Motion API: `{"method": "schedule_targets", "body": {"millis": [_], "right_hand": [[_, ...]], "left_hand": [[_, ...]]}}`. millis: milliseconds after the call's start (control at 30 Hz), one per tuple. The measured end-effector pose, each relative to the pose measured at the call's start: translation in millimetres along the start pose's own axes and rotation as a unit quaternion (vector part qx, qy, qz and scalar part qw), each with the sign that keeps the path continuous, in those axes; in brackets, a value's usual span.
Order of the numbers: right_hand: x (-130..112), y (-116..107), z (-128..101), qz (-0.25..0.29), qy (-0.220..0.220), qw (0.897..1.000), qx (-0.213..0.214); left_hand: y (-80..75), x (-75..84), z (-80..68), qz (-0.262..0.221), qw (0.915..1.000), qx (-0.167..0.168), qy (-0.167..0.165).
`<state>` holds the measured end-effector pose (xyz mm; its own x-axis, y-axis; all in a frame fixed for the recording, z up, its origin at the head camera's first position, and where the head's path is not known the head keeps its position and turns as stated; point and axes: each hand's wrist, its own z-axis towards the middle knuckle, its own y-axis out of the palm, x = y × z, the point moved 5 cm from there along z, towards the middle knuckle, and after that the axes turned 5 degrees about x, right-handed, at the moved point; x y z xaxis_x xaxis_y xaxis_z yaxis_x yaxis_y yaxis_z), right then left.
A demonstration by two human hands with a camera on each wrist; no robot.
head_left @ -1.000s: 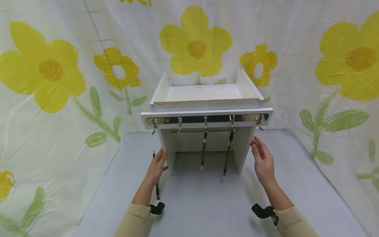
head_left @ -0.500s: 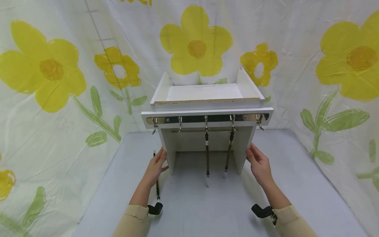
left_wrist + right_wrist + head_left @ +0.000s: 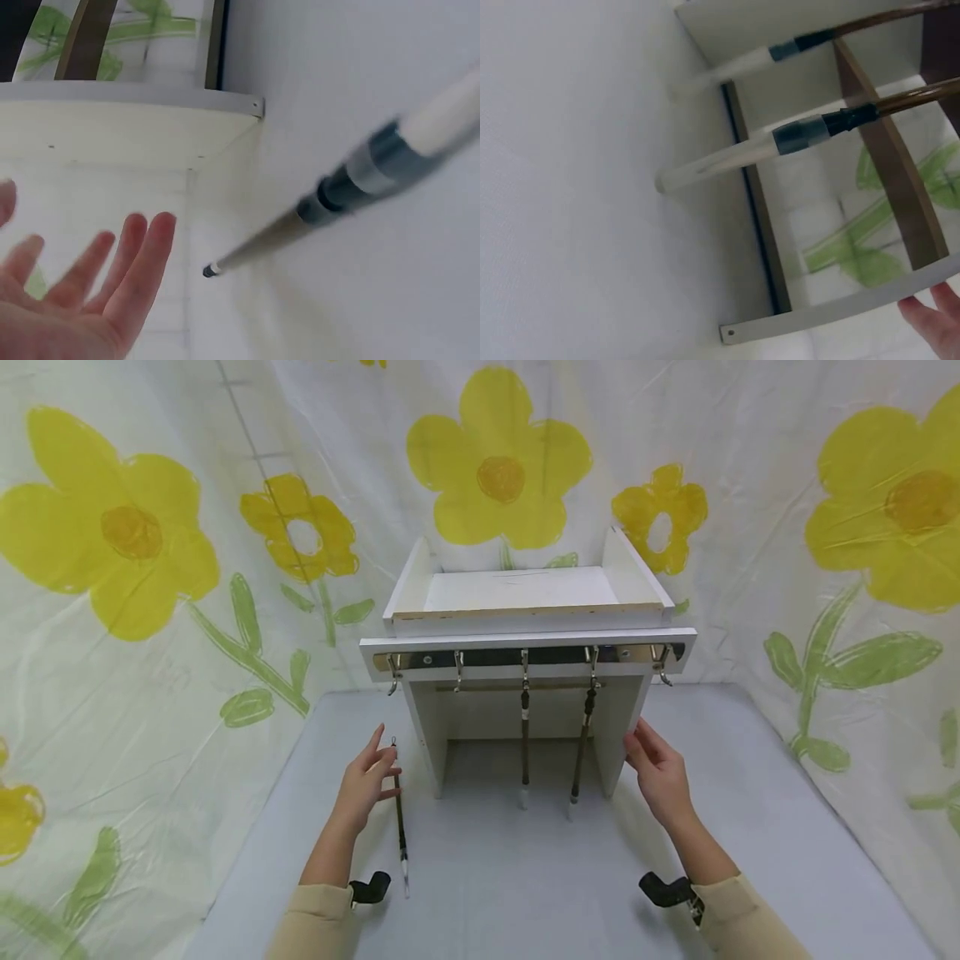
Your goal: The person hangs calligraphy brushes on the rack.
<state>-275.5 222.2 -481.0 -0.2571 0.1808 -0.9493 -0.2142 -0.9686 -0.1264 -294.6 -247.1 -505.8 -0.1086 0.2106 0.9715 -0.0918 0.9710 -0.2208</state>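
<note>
My left hand (image 3: 360, 789) is off the white shelf unit, fingers spread, next to a calligraphy brush (image 3: 400, 814) with a clear cap that lies on the table. The same brush (image 3: 349, 184) passes right of my left hand (image 3: 82, 300) in the left wrist view, with a gap between them. Fingertips of my right hand (image 3: 662, 777) touch the right side panel (image 3: 626, 739) of the shelf unit. Two capped brushes hang from the hook rail (image 3: 480, 658): one at the middle hook (image 3: 525, 735), one to its right (image 3: 582, 743).
The white shelf unit (image 3: 525, 625) stands at the back of the pale table (image 3: 517, 877), its upper tray (image 3: 517, 592) facing up. Bare hooks (image 3: 458, 670) show left of the hanging brushes, and another hook (image 3: 662, 664) at the far right. A flowered sheet (image 3: 750, 510) hangs behind.
My left hand has let go of the left panel and moved left, towards the lying brush. My right hand came onto the right panel and stayed. The hanging brushes have swung slightly.
</note>
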Motion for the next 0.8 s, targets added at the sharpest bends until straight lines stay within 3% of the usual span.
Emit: {"method": "schedule_targets", "body": {"millis": [200, 467, 667, 800], "right_hand": [[1.4, -1.2, -0.1, 0.000, 0.001, 1.000, -0.003], [-1.4, 0.5, 0.8, 0.005, 0.005, 1.000, -0.012], [-2.1, 0.7, 0.7, -0.004, 0.012, 1.000, -0.013], [-0.5, -1.4, 0.7, -0.004, 0.007, 1.000, -0.013]], "left_hand": [[-7.1, -20.6, -4.4, 0.035, 0.9974, 0.037, -0.052], [-5.2, -37.9, -9.8, 0.083, 0.9909, 0.013, -0.105], [-1.1, -41.9, -6.2, 0.111, 0.9891, 0.014, -0.095], [5.3, -48.3, -0.8, 0.159, 0.9840, 0.013, -0.079]]}}
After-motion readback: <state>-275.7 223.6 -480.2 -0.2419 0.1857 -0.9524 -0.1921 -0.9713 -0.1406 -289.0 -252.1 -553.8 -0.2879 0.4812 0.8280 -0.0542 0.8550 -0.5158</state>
